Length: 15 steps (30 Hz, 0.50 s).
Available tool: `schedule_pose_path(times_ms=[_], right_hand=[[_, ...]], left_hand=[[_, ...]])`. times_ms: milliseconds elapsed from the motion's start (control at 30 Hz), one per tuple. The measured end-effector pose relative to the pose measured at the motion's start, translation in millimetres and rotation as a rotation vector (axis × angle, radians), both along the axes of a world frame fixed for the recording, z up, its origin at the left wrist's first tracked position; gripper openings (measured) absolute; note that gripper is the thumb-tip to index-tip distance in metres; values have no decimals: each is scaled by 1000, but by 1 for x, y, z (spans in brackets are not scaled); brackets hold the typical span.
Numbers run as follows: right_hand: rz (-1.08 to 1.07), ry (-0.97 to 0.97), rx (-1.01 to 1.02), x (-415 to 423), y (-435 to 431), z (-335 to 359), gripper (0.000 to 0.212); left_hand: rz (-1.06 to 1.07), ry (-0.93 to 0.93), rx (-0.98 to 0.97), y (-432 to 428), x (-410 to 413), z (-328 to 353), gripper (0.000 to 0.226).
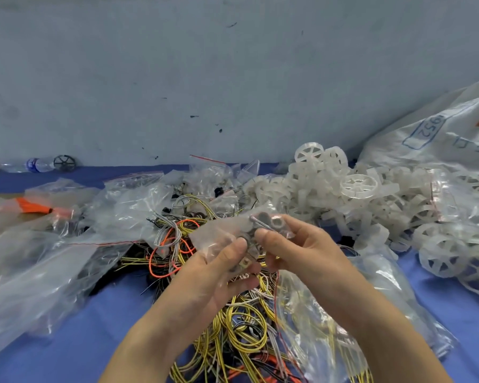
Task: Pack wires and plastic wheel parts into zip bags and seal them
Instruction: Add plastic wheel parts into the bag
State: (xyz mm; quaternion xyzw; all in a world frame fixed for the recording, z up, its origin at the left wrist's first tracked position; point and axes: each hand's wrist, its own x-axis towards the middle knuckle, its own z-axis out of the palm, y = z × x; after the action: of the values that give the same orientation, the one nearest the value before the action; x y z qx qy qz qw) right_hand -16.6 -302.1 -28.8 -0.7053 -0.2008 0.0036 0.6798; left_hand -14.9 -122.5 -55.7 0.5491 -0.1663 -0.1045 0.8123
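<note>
My left hand (219, 275) and my right hand (296, 244) hold one small clear zip bag (219, 230) between them above the wire pile. Both thumbs pinch the bag near its middle. Small dark round parts and a metal pin show through the plastic at the right end. Under my hands lies a tangle of yellow, orange and grey wires (244, 327). A heap of white plastic wheels (351, 189) fills the right side of the blue table.
Clear zip bags (39, 261) lie spread over the left of the table, one holding orange wires (33, 207). A large printed plastic sack (440, 134) leans at the far right. A water bottle (36, 165) and a dark wheel (64, 162) sit by the wall.
</note>
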Motion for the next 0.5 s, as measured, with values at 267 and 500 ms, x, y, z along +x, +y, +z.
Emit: schedule_pose_path(times_ms=[267, 500], right_hand=[[-56, -43, 55, -1, -3, -1, 50], [-218, 29, 82, -3, -15, 4, 33]], left_hand=[[-105, 68, -158, -6, -7, 1, 40], [52, 231, -277, -5, 1, -1, 31]])
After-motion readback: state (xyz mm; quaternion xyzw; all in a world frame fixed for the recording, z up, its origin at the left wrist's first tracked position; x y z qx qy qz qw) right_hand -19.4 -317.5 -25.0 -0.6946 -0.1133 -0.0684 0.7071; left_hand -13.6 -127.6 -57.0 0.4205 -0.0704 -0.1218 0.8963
